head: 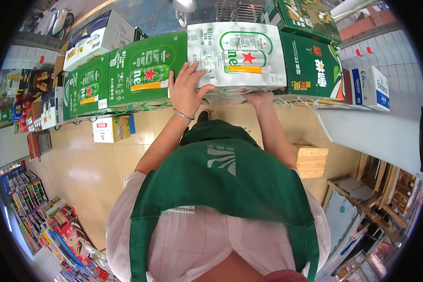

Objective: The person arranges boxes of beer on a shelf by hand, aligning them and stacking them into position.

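A white Heineken Silver beer carton [246,53] lies in a row of cartons in front of me. My left hand [188,83] rests with spread fingers over the seam between it and a green Heineken carton [127,63]; a metal bangle is on that wrist. My right hand [259,98] is at the white carton's near lower edge, its fingers hidden under or behind that edge; whether it grips cannot be told. On the right of the white carton stands a dark green carton [312,70], with another green carton [305,19] behind and above it.
A smaller green Heineken carton [88,90] and a Corona carton [95,38] stand to the left. An Edelweiss carton [372,88] is at the right. On the tiled floor are a white-and-yellow carton [112,129] and a wooden stool [312,160]. Wooden furniture [363,187] stands lower right; packed shelves [28,194] stand lower left.
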`<state>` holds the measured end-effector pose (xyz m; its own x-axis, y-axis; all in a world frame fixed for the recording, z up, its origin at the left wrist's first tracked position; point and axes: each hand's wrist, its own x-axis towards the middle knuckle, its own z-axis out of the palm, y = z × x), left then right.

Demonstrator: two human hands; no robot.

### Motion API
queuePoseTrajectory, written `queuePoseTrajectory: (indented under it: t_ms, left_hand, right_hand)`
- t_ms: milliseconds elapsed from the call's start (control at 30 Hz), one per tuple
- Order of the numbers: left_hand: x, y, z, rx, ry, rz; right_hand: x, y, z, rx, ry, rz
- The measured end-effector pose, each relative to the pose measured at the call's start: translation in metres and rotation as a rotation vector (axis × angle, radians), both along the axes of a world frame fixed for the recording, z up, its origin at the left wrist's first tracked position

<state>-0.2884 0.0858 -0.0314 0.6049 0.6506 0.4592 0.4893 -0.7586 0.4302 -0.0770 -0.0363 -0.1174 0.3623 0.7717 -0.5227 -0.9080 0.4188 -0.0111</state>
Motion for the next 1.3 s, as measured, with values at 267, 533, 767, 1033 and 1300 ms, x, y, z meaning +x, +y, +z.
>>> queuePoseTrajectory:
  t_ms: [267, 533, 767, 1033, 1300]
  left_hand:
    - [-0.014, 0.003, 0.009, 0.023, 0.187, -0.163]
    - [-0.009, -0.003, 0.003, 0.056, 0.153, -0.121]
    - [-0.009, -0.005, 0.000, 0.091, 0.167, -0.113]
    - [-0.013, 0.003, -0.005, 0.117, 0.169, -0.164]
    - [-0.065, 0.013, -0.003, -0.028, -0.123, -0.278]
  right_hand:
    - [-0.010, -0.018, -0.005, -0.347, -0.064, -0.011]
    - [-0.008, -0.030, 0.002, -0.220, -0.082, 0.073]
    - [-0.003, -0.038, 0.002, -0.191, -0.107, 0.137]
    - [-0.009, -0.073, -0.035, -0.322, -0.322, 0.248]
    - [-0.077, -0.131, -0.094, -0.567, -0.173, 0.301]
